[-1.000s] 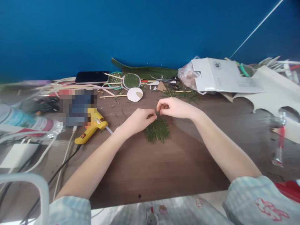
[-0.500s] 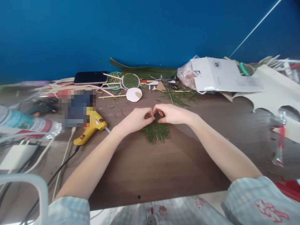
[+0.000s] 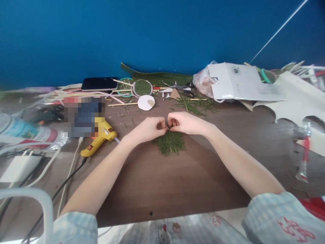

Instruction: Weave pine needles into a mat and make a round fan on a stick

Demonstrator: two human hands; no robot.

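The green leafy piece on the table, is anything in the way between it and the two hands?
Nothing visible is. The left hand and the right hand meet at the top edge of the green leafy piece, their fingers pinched together right on it. The yellow glue gun lies off to the left, clear of them.

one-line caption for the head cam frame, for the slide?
Left hand and right hand pinch together at the top of a green needle-leaf piece on a cluttered brown table.
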